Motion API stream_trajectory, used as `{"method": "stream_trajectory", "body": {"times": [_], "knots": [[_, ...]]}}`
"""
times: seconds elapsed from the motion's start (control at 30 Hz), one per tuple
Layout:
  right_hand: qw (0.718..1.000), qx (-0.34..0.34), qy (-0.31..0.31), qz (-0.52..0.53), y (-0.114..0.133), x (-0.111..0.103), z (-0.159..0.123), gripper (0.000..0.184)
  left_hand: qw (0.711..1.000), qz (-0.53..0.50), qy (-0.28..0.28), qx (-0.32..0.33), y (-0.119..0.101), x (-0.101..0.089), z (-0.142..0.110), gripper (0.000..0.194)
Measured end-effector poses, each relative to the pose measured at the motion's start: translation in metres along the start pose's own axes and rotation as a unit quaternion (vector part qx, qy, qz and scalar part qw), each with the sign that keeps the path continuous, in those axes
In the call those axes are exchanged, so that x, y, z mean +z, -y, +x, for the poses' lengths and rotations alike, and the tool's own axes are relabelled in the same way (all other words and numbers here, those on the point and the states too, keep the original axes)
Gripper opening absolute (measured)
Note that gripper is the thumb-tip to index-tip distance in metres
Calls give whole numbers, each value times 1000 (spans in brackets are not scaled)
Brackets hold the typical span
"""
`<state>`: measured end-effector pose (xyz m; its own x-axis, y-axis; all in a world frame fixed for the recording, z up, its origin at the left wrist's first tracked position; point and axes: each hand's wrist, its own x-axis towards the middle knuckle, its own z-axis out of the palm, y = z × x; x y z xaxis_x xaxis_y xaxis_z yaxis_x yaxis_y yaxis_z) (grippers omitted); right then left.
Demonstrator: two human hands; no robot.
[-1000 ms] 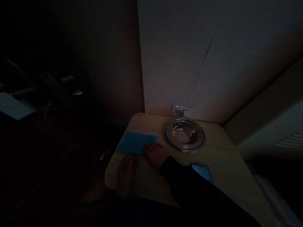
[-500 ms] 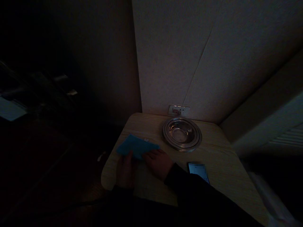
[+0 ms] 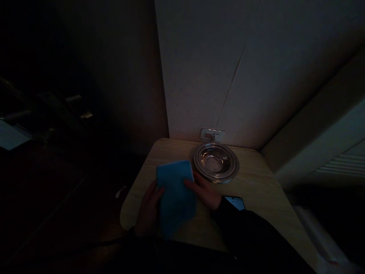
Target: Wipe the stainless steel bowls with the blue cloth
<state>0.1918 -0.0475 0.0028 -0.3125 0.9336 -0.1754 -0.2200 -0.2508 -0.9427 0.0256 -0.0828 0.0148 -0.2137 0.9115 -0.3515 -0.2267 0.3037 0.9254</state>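
Note:
Both my hands hold a blue cloth (image 3: 176, 194) that looks folded, raised over the near left part of the wooden table. On its left edge, my left hand (image 3: 148, 207) grips with the thumb in front. My right hand (image 3: 205, 192) pinches the right edge, thumb on the front face and fingers behind. The cloth's lower end hangs toward me, tapering to a point. Just beyond my right hand sits a stack of shiny metal bowls or dishes (image 3: 216, 163).
A phone (image 3: 235, 202) with a lit screen lies on the wooden table (image 3: 259, 190), partly covered by my right sleeve. Behind the bowls, a wall socket (image 3: 212, 134) is set in the pale wall. The room is very dark on the left.
The blue cloth lay low and flat on the table; now it is lifted and turned upright toward me. My right hand has moved from its near edge to its right side.

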Motion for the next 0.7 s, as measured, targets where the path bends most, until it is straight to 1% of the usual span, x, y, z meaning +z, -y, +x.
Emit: {"method": "stream_trajectory", "body": {"times": [0.1,0.2,0.23,0.37,0.47,0.57,0.7], "knots": [[994,57,10,93,6,-2,-9,51,1000,4,18,-15,-7,9,-7,54],[987,75,1,139,8,-3,-18,47,999,1,32,-39,-7,17,-11,57],[987,74,-6,144,8,-3,-20,46,999,9,37,-37,-7,20,-12,57],[984,60,-73,151,12,-7,-25,39,996,72,49,25,-5,32,-11,51],[982,46,-109,148,19,-15,-30,37,989,112,64,75,-6,41,-10,49],[981,34,-144,122,29,-29,-37,35,981,140,74,108,-6,49,-8,48],[977,23,-198,82,49,-55,-50,31,971,165,87,148,-6,59,-3,47]]}}
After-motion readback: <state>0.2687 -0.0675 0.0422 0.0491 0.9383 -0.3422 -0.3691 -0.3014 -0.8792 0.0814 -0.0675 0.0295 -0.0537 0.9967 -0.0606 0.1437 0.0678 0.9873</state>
